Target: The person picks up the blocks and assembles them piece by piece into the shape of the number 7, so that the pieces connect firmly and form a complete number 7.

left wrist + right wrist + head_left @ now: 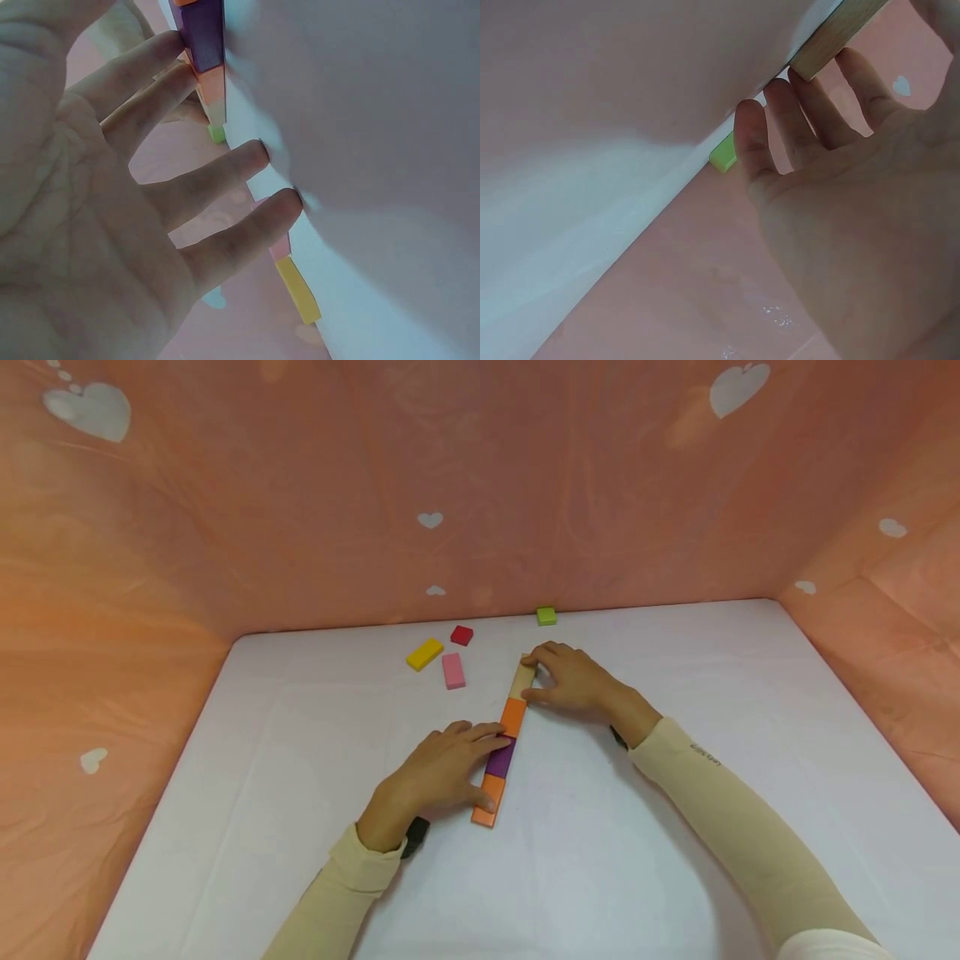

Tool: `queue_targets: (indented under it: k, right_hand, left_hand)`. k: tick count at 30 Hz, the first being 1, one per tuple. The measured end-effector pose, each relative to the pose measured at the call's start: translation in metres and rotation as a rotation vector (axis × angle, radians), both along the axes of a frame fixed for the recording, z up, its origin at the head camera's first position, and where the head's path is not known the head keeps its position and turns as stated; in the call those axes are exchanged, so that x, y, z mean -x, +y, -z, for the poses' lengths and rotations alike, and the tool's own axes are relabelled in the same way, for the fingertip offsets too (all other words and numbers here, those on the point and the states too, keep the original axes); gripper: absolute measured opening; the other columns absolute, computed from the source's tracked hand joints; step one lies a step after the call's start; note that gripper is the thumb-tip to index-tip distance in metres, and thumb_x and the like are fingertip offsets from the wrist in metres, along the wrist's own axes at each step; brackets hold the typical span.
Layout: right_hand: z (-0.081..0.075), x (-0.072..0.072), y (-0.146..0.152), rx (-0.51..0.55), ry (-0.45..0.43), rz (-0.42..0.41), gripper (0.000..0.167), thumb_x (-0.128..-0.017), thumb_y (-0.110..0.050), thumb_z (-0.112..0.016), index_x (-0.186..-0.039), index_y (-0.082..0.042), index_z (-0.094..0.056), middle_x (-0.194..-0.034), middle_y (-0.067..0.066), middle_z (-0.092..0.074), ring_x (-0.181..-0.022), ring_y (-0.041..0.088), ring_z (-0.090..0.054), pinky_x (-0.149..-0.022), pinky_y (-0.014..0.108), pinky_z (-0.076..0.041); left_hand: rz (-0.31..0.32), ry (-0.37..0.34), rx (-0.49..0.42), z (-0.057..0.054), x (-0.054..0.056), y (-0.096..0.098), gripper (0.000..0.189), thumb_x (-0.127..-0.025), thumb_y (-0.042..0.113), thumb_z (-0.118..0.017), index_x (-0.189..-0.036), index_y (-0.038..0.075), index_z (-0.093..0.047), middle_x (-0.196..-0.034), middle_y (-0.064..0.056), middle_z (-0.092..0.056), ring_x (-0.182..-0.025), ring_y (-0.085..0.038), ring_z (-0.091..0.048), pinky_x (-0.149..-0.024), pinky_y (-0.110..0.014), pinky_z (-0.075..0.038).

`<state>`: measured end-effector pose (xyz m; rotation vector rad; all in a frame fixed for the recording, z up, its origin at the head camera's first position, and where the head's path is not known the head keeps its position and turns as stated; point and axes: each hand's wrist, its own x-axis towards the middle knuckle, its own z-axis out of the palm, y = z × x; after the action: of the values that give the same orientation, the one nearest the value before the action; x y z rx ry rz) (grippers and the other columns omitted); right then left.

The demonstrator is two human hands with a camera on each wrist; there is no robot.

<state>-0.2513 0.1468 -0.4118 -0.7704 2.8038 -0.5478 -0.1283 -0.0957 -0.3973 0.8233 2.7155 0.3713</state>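
Tabletop: white tabletop (600, 877), its far edge meeting a pinkish-orange cloth (525, 510) that also rises at both sides, printed with pale hearts (430, 520)
Row on it: near orange block (493, 787), purple block (499, 764), far orange block (513, 717) and tan block (521, 682), end to end
Loose blocks: pink (453, 671), yellow (425, 655) and red (462, 635) left of the row; green (546, 616) by the cloth
Left hand (446, 766): spread wide, thumb on the near orange block, fingertips at the purple
Right hand (576, 681): holds the tan block between thumb and curved fingers
Hidden: parts of the row, under fingers
Cut off: right thumb, in the right wrist view
Hard to read: small lettering on the right sleeve (738, 818)
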Motion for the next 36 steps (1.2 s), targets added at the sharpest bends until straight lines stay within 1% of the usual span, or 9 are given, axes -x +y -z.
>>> queue_targets:
  k: [9,14,21,23,26,29,34,36]
  right_hand:
    - [0.002,0.0,0.001,0.028,-0.01,0.001,0.063,-0.089,-0.052,-0.067,-0.139,-0.017,-0.053,-0.149,0.008,-0.047,-0.138,0.032,-0.043,-0.119,0.055,-0.03]
    - [0.001,-0.001,0.001,0.021,0.004,-0.008,0.063,-0.089,-0.052,-0.067,-0.138,-0.016,-0.054,-0.148,0.009,-0.048,-0.136,0.033,-0.045,-0.118,0.055,-0.031]
    - [0.002,-0.001,0.003,0.031,0.011,-0.021,0.064,-0.089,-0.055,-0.066,-0.139,-0.017,-0.053,-0.149,0.008,-0.047,-0.138,0.032,-0.043,-0.118,0.056,-0.029]
    - [0.001,0.0,0.005,0.037,0.022,-0.011,0.062,-0.09,-0.055,-0.064,-0.139,-0.019,-0.053,-0.15,0.007,-0.047,-0.14,0.031,-0.042,-0.119,0.056,-0.029]
    - [-0.003,0.006,0.01,0.064,0.066,0.026,0.055,-0.095,-0.052,-0.059,-0.139,-0.021,-0.053,-0.15,0.006,-0.048,-0.142,0.031,-0.041,-0.119,0.055,-0.029]
    - [-0.007,0.017,0.016,0.074,0.118,0.069,0.047,-0.1,-0.043,-0.054,-0.14,-0.018,-0.053,-0.15,0.008,-0.048,-0.143,0.032,-0.04,-0.12,0.054,-0.029]
    - [-0.008,0.039,0.021,0.015,0.156,0.074,0.047,-0.101,-0.03,-0.054,-0.143,-0.009,-0.05,-0.152,0.013,-0.044,-0.141,0.033,-0.041,-0.118,0.052,-0.033]
    - [-0.008,0.046,0.022,0.019,0.157,0.089,0.048,-0.1,-0.028,-0.055,-0.144,-0.008,-0.049,-0.152,0.013,-0.043,-0.14,0.033,-0.041,-0.119,0.05,-0.033]
  left_hand:
    - [-0.004,-0.015,0.007,-0.001,-0.001,0.001,0.085,-0.074,0.049,-0.084,-0.148,0.027,-0.049,-0.158,0.004,-0.041,-0.14,-0.028,-0.041,-0.107,-0.053,-0.043]
    - [-0.009,-0.018,0.003,-0.001,-0.001,0.001,0.085,-0.074,0.049,-0.084,-0.148,0.027,-0.049,-0.157,0.004,-0.041,-0.14,-0.027,-0.041,-0.107,-0.052,-0.043]
    - [0.004,-0.01,-0.014,0.001,-0.001,0.0,0.084,-0.074,0.047,-0.085,-0.147,0.028,-0.049,-0.157,0.005,-0.041,-0.139,-0.025,-0.042,-0.106,-0.05,-0.043]
    - [0.008,-0.01,-0.023,0.001,-0.001,0.0,0.084,-0.074,0.047,-0.085,-0.147,0.027,-0.05,-0.157,0.004,-0.041,-0.139,-0.025,-0.042,-0.106,-0.05,-0.043]
    - [0.009,-0.012,-0.027,0.0,-0.002,0.0,0.084,-0.074,0.047,-0.085,-0.147,0.027,-0.05,-0.157,0.004,-0.041,-0.139,-0.026,-0.041,-0.106,-0.051,-0.042]
    - [0.002,-0.015,-0.026,0.0,-0.003,0.0,0.083,-0.074,0.047,-0.084,-0.147,0.027,-0.049,-0.157,0.004,-0.041,-0.14,-0.027,-0.04,-0.108,-0.051,-0.041]
    - [-0.005,-0.018,-0.025,0.0,-0.005,-0.001,0.083,-0.075,0.046,-0.084,-0.148,0.028,-0.049,-0.158,0.004,-0.04,-0.142,-0.027,-0.039,-0.11,-0.052,-0.04]
    - [-0.004,-0.015,-0.027,0.0,-0.005,-0.001,0.083,-0.075,0.046,-0.084,-0.147,0.028,-0.049,-0.158,0.004,-0.041,-0.141,-0.026,-0.04,-0.109,-0.052,-0.04]
